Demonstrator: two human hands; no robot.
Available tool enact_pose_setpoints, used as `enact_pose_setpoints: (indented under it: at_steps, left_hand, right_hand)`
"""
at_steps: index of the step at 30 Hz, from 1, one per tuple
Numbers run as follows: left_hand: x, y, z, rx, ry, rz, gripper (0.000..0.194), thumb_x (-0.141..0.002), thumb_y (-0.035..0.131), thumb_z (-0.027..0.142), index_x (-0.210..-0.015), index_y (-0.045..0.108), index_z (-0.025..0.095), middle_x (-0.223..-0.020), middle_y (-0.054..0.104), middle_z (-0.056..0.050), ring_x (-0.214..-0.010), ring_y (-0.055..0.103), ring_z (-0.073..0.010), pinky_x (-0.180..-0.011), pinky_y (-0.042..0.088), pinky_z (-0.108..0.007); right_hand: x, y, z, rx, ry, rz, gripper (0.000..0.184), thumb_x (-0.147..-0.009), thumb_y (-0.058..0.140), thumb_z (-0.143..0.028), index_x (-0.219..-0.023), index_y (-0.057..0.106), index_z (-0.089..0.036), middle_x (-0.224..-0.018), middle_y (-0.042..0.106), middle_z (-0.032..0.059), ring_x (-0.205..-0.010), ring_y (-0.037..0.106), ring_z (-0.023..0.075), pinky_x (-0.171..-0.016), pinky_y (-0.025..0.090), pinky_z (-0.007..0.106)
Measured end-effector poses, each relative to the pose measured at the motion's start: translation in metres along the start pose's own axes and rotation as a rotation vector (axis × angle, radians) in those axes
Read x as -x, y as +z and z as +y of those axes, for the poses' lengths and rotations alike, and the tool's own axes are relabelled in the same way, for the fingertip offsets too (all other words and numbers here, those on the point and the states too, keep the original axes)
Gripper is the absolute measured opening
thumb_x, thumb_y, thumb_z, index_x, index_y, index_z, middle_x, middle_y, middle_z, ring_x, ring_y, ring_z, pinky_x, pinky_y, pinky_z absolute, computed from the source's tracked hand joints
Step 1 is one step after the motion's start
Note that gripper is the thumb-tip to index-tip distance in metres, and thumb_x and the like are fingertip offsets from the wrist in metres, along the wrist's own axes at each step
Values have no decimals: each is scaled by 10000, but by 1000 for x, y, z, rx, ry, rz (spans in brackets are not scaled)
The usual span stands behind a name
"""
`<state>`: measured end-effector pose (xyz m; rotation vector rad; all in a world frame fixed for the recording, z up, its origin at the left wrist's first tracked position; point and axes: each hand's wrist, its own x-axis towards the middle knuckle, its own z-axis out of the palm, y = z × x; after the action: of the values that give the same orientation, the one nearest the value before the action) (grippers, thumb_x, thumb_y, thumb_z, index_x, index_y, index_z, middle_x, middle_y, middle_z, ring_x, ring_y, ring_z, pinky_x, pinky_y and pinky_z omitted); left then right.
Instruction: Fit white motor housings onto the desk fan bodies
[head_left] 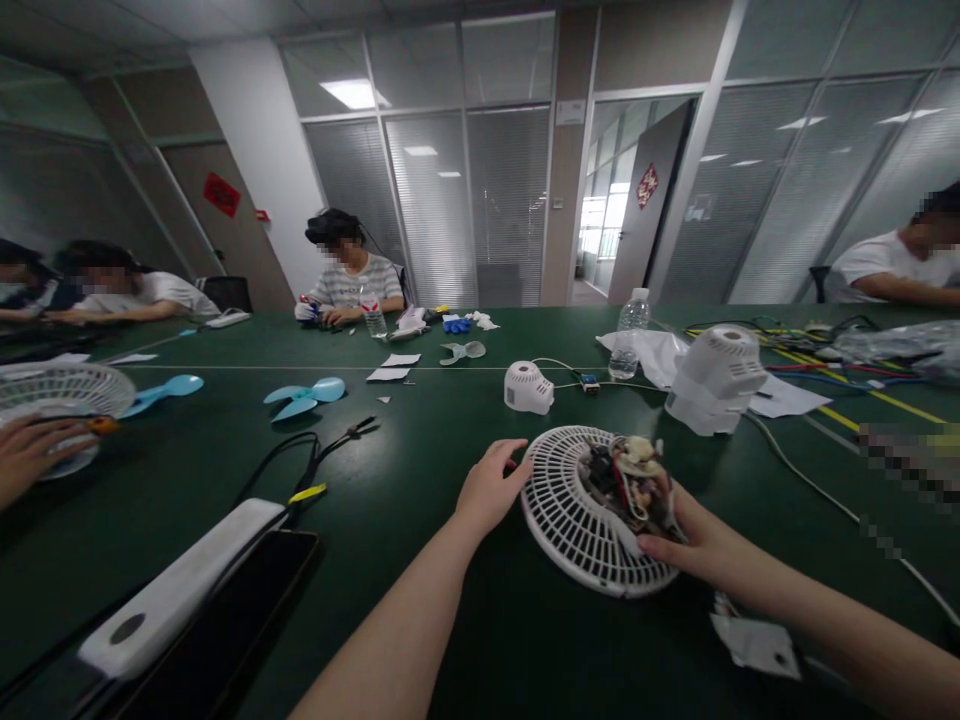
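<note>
A white round fan grille (577,515) lies on the green table (420,430), with a motor and a tangle of wires (630,480) on its right half. My right hand (694,540) grips the grille's right rim, thumb pressed on top. My left hand (491,485) rests at the grille's left edge, fingers curled around something small and red that I cannot make out.
A white fan housing (716,380) and a smaller white cap (529,388) stand behind the grille, beside a water bottle (630,335). Blue fan blades (304,396) lie at the left. A white power bank (180,590) and a phone (232,620) sit near me. Other people work around the table.
</note>
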<state>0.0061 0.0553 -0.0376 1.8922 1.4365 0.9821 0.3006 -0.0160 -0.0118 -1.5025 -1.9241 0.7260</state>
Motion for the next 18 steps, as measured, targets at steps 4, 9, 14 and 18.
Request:
enact_pose_setpoints:
  at_steps: [4, 9, 14, 18]
  left_hand:
    - [-5, 0, -11, 45, -15, 211, 433, -885, 541, 355, -1307, 541, 263, -1399, 492, -65, -1251, 521, -241, -1076, 409, -381]
    - [-12, -8, -21, 17, -142, 423, 387, -874, 560, 356, -1237, 579, 222, -1332, 534, -93, -1265, 504, -248, -1101, 380, -378]
    - [-13, -15, -20, 16, -214, 385, 356, -892, 529, 364, -1217, 588, 231, -1288, 579, -76, -1180, 564, -231, -1047, 422, -348]
    - [-11, -16, -16, 11, -226, 373, 359, -896, 526, 374, -1224, 587, 242, -1307, 578, -61, -1186, 561, -233, -1053, 411, -341]
  right_hand:
    - [-34, 43, -37, 46, -64, -40, 964, -757, 629, -562, -1527, 193, -179, -1591, 234, 137, -1464, 224, 308, -1188, 199, 518]
    - [-48, 88, -62, 65, 54, 94, 899, -738, 631, -512, -1503, 266, -211, -1603, 200, 116, -1486, 100, 343, -1164, 151, 609]
    - [-49, 87, -51, -344, 53, 167, 608, -741, 522, -300, -1342, 460, -368, -1450, 481, 16, -1388, 383, 307, -1124, 301, 585]
    - [-82, 62, -36, -316, 37, 418, 405, -709, 499, -234, -1098, 576, -313, -1165, 656, 44, -1182, 574, 299, -1051, 402, 554]
